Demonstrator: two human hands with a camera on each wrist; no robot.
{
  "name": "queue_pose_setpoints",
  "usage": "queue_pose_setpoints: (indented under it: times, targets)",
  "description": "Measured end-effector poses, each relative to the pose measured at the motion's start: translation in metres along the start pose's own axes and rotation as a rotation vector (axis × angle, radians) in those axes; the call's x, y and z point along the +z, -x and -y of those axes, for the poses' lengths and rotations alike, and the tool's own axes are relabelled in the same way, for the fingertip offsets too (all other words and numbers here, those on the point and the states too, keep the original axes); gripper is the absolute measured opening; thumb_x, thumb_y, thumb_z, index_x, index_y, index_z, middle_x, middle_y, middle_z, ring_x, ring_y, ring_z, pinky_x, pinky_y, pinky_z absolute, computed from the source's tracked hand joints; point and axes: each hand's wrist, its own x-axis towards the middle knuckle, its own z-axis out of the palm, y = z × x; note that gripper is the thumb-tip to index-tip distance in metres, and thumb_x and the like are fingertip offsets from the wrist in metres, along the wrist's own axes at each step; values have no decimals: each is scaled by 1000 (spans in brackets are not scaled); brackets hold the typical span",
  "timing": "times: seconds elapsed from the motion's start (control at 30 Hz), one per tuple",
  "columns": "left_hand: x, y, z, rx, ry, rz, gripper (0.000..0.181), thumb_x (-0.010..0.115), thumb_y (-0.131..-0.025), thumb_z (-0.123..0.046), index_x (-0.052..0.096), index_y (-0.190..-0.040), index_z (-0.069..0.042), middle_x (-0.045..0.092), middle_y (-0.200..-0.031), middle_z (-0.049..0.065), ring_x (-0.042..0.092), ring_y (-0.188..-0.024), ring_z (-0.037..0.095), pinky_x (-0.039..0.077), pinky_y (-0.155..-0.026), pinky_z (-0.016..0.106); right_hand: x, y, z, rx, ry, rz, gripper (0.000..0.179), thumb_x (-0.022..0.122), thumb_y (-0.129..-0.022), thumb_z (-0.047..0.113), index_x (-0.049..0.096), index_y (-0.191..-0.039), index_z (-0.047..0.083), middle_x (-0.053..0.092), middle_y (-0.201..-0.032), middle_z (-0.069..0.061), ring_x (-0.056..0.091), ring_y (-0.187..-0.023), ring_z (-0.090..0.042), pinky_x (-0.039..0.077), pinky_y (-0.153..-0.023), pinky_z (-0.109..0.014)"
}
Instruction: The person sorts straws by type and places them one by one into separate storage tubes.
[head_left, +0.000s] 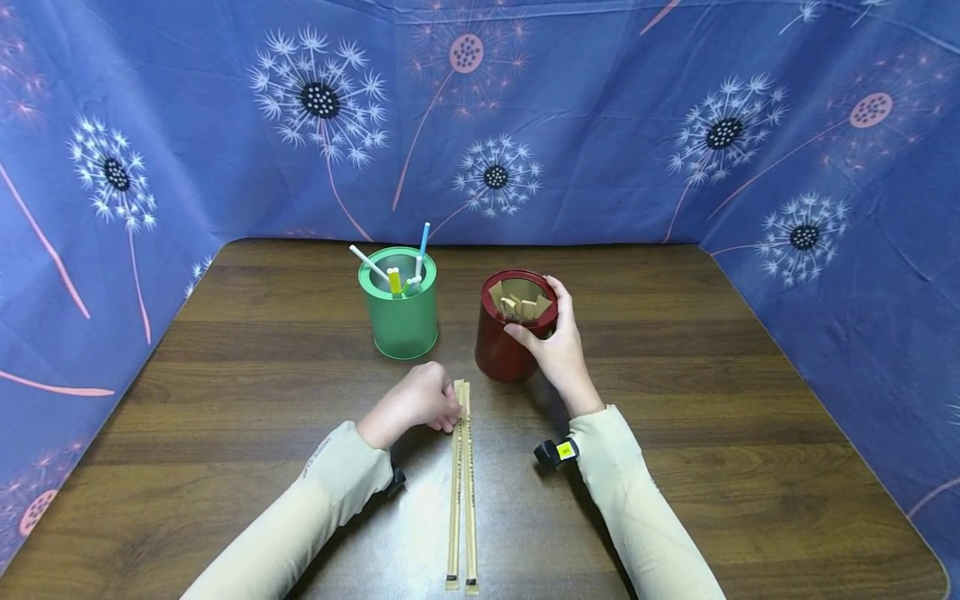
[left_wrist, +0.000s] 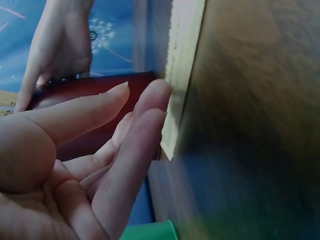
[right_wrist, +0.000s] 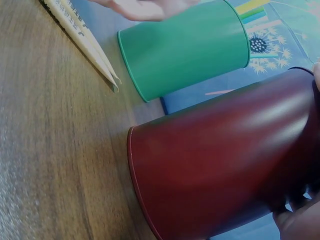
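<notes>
Two long, narrow paper-wrapped sticks (head_left: pixel 470 483) with printed lettering lie side by side on the table. My left hand (head_left: pixel 426 398) is at their far end. In the left wrist view, fingertips (left_wrist: pixel 156 95) of that hand touch the edge of a wrapper (left_wrist: pixel 182 65), while the thumb stays apart from it. Farther back, my right hand (head_left: pixel 558 346) grips a dark red tin (head_left: pixel 504 354) at its rim, thumb in front and fingers around the right side. Folded tan paper ends (head_left: pixel 517 307) show inside the tin. The right wrist view shows the tin's smooth side (right_wrist: pixel 220 160).
Left of the red tin stands a green tin (head_left: pixel 405 325) holding several pens or tubes, white, blue and yellow. The wooden table (head_left: pixel 247 400) meets a blue dandelion-print cloth (head_left: pixel 585 125) at its back and sides.
</notes>
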Motion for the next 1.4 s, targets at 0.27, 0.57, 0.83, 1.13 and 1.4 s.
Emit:
queue_pose_setpoints:
  times: [0.27, 0.57, 0.83, 1.13, 1.4]
  targets:
    - [5, -4, 2, -60, -40, 59, 22, 77, -78, -5, 65, -61, 1, 68, -57, 13, 66, -48, 17, 55, -49, 26, -1, 0, 1, 25, 11, 7, 86, 78, -82, 29, 25, -150, 21, 38, -151, -9, 40, -136, -27, 30, -115, -45]
    - [11, -7, 3, -54, -78, 38, 21, 80, -75, -4, 64, -61, -1, 65, -52, 9, 64, -45, 14, 54, -47, 25, 1, 0, 2, 31, 16, -9, 87, 78, -80, 16, 26, -150, 18, 39, -150, -6, 41, -134, -21, 30, -115, -41]
    - [15, -6, 3, -42, -100, 12, 22, 80, -74, -4, 63, -60, -4, 65, -51, 9, 60, -41, 10, 53, -46, 24, 1, 2, 11, 79, 12, 0, 88, 75, -80, 9, 24, -151, 17, 36, -152, -9, 38, -136, -23, 29, -115, -42]
    - [15, -4, 3, -56, -75, -5, 21, 71, -75, 3, 60, -60, -4, 66, -52, 9, 63, -44, 12, 53, -46, 23, 0, 2, 13, 91, 3, 2, 88, 76, -80, 11, 24, -151, 15, 36, -152, -11, 38, -137, -26, 29, -115, -43]
    - [15, 0, 10, -39, 11, -31, 22, 66, -75, 4, 57, -58, -6, 64, -51, 8, 60, -43, 10, 52, -46, 22, -1, 0, 1, 60, 11, -1, 87, 77, -81, 17, 25, -150, 21, 37, -151, -4, 39, -137, -21, 30, -115, -42]
